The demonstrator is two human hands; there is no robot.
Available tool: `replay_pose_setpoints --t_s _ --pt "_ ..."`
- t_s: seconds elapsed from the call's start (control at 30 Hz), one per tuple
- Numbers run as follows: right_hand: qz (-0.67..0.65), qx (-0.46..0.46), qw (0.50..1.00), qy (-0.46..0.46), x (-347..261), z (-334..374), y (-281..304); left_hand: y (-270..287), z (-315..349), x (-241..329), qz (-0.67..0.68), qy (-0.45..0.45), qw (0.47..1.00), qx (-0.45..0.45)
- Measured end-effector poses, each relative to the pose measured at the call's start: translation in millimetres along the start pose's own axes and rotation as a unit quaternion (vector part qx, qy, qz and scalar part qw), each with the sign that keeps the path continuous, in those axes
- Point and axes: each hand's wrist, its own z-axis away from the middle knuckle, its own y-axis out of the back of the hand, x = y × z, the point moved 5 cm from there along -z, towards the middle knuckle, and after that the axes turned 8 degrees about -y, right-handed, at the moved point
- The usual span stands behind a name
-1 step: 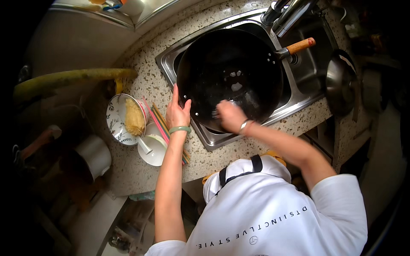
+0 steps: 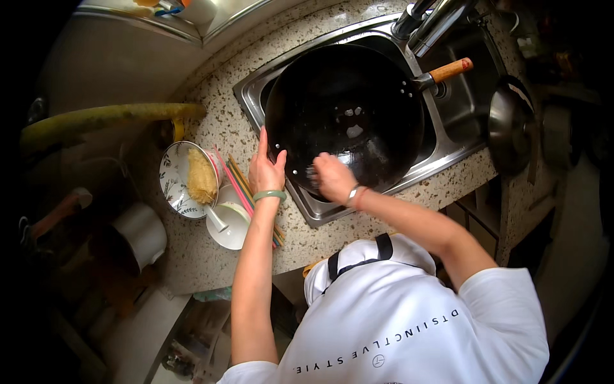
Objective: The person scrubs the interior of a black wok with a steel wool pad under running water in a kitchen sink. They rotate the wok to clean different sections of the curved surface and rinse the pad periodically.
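Note:
A large black wok (image 2: pixel 339 83) with a wooden handle (image 2: pixel 451 70) lies over the left basin of the steel sink (image 2: pixel 313 214). White suds and a wet sheen show on its inside. My left hand (image 2: pixel 265 169) holds the wok's left rim, thumb over the edge by the rivets and index finger stretched along the outside; its lower fingers are hidden. Inside the wok, near the front-left wall, my right hand (image 2: pixel 334 180) is closed on a silvery wire scrubber (image 2: pixel 311 176), mostly covered by the fingers.
Left of the sink, a patterned bowl (image 2: pixel 173 169) holds a yellowish dish brush (image 2: pixel 202 179), its white handle over a second bowl (image 2: pixel 229 232). Several coloured chopsticks (image 2: pixel 240 185) lie beside them. A faucet (image 2: pixel 438 29) rises behind; a metal lid (image 2: pixel 510 121) stands at right.
My right hand has shifted a little to the left along the wok's inner wall, with the scrubber in it. My left hand stays on the rim and the wok has hardly moved.

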Motion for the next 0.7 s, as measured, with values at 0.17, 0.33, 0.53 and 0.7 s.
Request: replay_pose_setpoints --t_s 0.17,0.33,0.53,0.7 --pt "0.112 -0.040 0.993 0.021 52.3 5.5 37.4 1.1 -1.6 -3.3 0.032 -0.021 0.999 0.007" --pt "0.239 0.133 0.962 -0.006 97.6 -47.7 103.4 22.1 0.4 27.5 -0.121 -0.038 0.992 0.020" --pt "0.121 0.166 0.978 0.029 64.1 -83.2 69.1 21.7 -52.8 43.4 -0.065 -0.140 0.986 0.062" --pt "0.028 0.222 0.974 -0.021 59.4 -76.1 51.3 17.1 -82.0 30.2 -0.083 -0.063 0.995 0.001"
